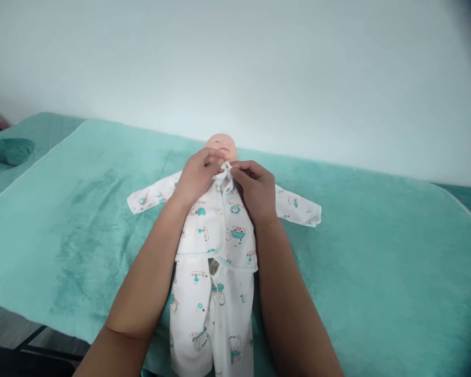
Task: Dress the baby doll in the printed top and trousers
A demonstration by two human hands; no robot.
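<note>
A baby doll (221, 144) lies on its back on a teal towel (357, 251), head toward the wall. It wears a white printed top (220, 225) and matching trousers (204, 314). My left hand (196, 175) and my right hand (255, 188) meet at the collar just under the doll's chin. Both hands pinch the white ties (225, 170) of the top's neckline, fingers closed on them. The doll's sleeves spread out to both sides.
The towel covers a table that runs along a pale wall (259, 68). A folded dark green cloth (8, 151) lies at the far left. The table's front edge and a dark frame (31, 340) show at the bottom left.
</note>
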